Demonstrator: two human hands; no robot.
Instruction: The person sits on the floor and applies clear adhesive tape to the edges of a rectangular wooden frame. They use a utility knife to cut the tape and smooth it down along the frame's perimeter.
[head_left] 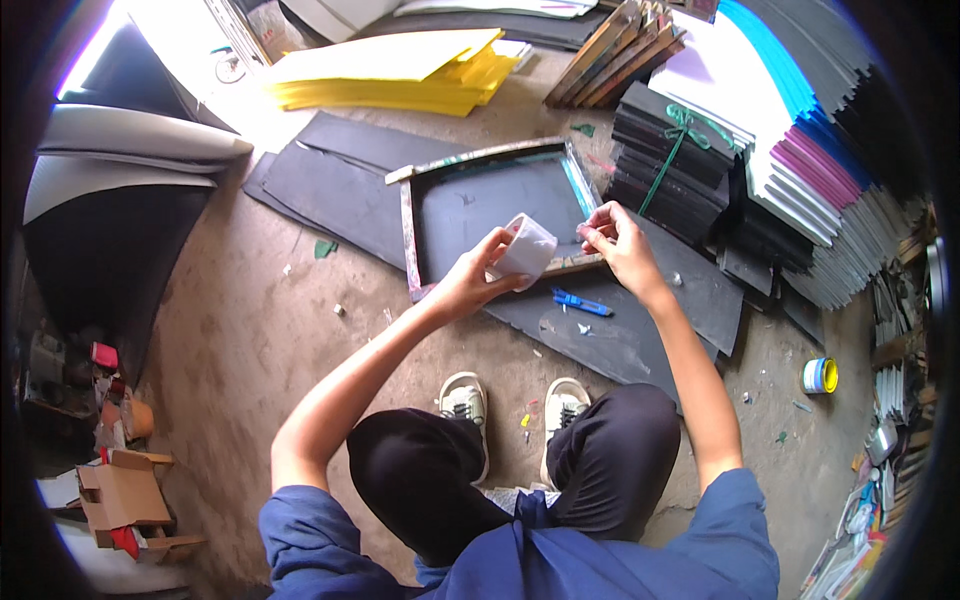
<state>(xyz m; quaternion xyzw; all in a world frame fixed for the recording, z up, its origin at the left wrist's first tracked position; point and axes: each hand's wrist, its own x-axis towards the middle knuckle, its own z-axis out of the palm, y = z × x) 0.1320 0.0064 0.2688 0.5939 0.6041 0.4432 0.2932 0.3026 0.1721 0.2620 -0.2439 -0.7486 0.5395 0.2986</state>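
My left hand (468,282) is wrapped round a wide roll of clear packing tape (530,252), held tilted over the near edge of a paint-stained wooden frame (408,232). To its right, my right hand (628,255) is pinched closed near the frame's right corner. What lies between those fingertips is too small to make out. The frame rests on dark sheets (330,200), with a dark panel inside it and shiny clear tape along its right side. Just below the frame, a blue utility knife (582,302) lies on the dark sheet.
Yellow sheets (390,75) are stacked beyond the frame. Wooden frames (615,50) lean at the back. On the right stand a tied black bundle (665,150) and coloured sheet stacks. A yellow-topped tub (820,376) sits at right, a cardboard box (125,492) at lower left.
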